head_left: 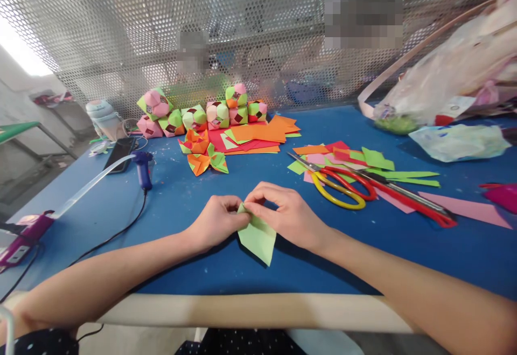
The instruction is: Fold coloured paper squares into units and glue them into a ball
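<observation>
A pale green paper (258, 241) is held over the blue surface (194, 277), near its front edge. Its far end is pinched between thumb and fingers of both the left hand (220, 216) and the right hand (286, 212), the fingertips brought close together. Its long axis is run from that grip toward the person, slanted slightly right, a pointed corner aimed at the front edge. Whether the surface is touched by the paper cannot be told.

bright | glare upper-left | soft shadows on table (177, 190) | edges stretched | 2 pixelated patches
</observation>
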{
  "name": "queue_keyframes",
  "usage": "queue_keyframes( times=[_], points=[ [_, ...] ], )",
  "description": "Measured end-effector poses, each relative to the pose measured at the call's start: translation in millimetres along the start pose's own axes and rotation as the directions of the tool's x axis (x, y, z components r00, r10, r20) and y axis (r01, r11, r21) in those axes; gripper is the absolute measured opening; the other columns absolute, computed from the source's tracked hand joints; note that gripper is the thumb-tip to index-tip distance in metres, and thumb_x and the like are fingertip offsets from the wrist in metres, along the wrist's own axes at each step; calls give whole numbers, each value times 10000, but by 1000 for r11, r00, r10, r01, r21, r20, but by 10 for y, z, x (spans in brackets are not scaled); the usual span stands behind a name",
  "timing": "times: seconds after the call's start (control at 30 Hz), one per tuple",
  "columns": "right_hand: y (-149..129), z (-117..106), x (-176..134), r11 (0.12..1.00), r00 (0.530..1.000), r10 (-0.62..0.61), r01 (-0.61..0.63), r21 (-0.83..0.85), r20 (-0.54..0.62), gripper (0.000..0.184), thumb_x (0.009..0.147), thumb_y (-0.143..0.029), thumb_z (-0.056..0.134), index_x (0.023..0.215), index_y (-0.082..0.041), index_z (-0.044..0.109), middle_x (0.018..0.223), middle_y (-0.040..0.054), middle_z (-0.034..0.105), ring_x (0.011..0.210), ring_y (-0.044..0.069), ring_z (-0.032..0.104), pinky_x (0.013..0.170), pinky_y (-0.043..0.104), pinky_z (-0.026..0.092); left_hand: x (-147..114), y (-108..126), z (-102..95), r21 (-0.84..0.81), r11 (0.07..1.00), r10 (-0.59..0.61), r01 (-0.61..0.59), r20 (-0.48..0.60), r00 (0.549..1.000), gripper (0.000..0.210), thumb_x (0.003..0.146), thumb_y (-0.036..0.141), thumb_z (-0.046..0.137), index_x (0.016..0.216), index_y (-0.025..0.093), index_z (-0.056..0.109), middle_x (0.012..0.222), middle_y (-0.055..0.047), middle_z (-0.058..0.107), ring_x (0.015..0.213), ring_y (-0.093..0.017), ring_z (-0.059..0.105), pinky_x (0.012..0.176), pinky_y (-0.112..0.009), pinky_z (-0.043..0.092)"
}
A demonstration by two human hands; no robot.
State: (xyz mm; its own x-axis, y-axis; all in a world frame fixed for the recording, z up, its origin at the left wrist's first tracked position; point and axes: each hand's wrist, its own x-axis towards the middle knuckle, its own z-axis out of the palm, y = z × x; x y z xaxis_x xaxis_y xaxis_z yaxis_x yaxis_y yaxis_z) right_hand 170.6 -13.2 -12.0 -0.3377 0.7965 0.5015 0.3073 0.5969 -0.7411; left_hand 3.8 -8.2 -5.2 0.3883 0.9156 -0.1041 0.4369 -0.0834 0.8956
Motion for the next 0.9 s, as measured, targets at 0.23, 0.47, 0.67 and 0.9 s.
queue_keyframes(
  times=[0.23, 0.47, 0.67, 0.9],
  points=[
    [-6, 21, -10, 997, 998, -63, 64, -33, 23, 155, 837, -107, 527, 732, -179, 615, 729, 10, 587, 706, 123, 551, 669, 257, 433, 4, -31, 23, 43, 998, 51, -52, 38, 998, 112, 697, 206, 510, 607, 139, 504, 586, 52, 342, 571, -74, 304, 507, -209, 244],
    [28, -45, 31, 988, 988, 153, -153, 34, 11, 164, 872, -299, 517, 911, -198, 640, 902, 27, 630, 833, 146, 579, 718, 256, 450, 36, -16, 14, -146, 989, -5, -12, -113, 994, 121, 692, 209, 555, 620, 149, 479, 585, 54, 431, 556, -69, 374, 515, -197, 295],
    [89, -19, 22, 958, 958, 285, -284, -28, 38, 200, 838, -344, 535, 816, -174, 638, 738, 11, 633, 679, 140, 559, 620, 251, 435, 72, -74, -2, -302, 953, -38, -27, -208, 977, 126, 701, 219, 587, 660, 157, 485, 598, 52, 488, 564, -74, 435, 521, -189, 331],
    [79, -4, 22, 969, 970, 244, -244, -31, -15, 269, 828, -364, 541, 669, -170, 636, 660, 13, 609, 616, 135, 538, 558, 241, 412, 83, -100, 11, -287, 957, -27, -39, -223, 975, 88, 705, 215, 591, 699, 149, 534, 626, 49, 510, 593, -80, 460, 558, -197, 359]
  ],
)
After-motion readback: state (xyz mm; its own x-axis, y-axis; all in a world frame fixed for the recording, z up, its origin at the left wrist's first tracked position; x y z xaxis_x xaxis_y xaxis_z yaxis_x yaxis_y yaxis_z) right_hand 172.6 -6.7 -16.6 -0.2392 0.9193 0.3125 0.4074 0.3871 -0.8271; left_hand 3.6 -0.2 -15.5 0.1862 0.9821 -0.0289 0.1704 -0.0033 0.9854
